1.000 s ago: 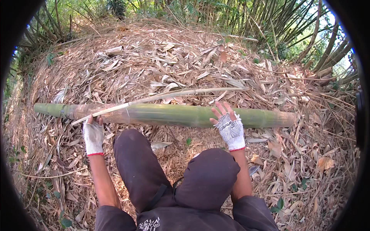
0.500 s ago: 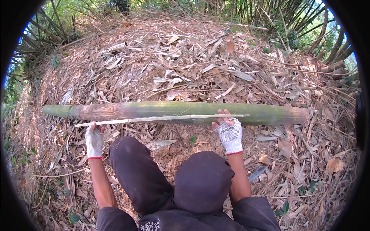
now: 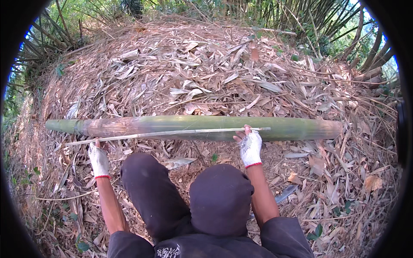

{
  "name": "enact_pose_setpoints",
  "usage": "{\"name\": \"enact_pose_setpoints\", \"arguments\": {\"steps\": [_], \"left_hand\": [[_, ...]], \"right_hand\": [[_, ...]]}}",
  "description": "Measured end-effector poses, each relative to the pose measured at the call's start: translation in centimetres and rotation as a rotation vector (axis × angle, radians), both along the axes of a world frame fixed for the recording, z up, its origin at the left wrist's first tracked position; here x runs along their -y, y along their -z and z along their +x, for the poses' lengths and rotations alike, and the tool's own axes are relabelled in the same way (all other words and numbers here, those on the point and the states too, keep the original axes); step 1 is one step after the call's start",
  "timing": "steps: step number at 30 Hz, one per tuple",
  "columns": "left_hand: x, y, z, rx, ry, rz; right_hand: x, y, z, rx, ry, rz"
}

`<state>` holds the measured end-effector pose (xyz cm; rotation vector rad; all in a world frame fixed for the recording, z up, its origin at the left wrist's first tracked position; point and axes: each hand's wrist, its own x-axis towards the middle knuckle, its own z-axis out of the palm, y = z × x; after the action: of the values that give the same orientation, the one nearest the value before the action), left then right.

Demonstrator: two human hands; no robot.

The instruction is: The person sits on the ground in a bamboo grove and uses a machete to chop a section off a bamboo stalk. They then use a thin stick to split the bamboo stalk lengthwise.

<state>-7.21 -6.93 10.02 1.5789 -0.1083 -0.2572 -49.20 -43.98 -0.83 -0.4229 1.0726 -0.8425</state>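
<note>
A thick green bamboo log (image 3: 292, 129), brownish in patches, lies across the ground in front of me. Just on my side of it, a long thin pale bamboo stick (image 3: 172, 133) is held roughly level, overlapping the log in view. My left hand (image 3: 99, 160), in a white fingerless glove with a red cuff, grips the stick near its left end, which pokes out past the fingers. Toward the other end, my right hand (image 3: 250, 148) in a matching dotted glove pinches it between bare fingertips. A short length sticks out beyond the right hand.
Dry bamboo leaves (image 3: 185, 90) cover the ground all round. A flat grey blade (image 3: 286, 194) lies beside my right forearm, partly hidden by it. My dark-trousered knees (image 3: 146, 189) are close below the log. Bamboo clumps (image 3: 374, 64) stand at the far edges.
The stick has slid left, with both hands shifting left too; its left end is a little lower. The right hand's fingers, more spread before, now close on the stick. The log stays put.
</note>
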Motion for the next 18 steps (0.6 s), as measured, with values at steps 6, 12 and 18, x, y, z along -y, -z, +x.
{"name": "enact_pose_setpoints", "arguments": {"steps": [6, 12, 18], "left_hand": [[-6.0, 0.4, 11.7, -0.196, 0.05, -0.234], [-10.8, 4.2, 21.5, -0.164, 0.133, -0.149], [-10.7, 8.0, 23.1, -0.3, 0.116, -0.168]], "right_hand": [[-4.1, 0.1, 6.6, 0.064, -0.196, 0.173], [-7.3, 2.2, 12.0, 0.12, -0.343, 0.187], [-8.4, 3.1, 14.7, 0.029, -0.356, 0.202]]}}
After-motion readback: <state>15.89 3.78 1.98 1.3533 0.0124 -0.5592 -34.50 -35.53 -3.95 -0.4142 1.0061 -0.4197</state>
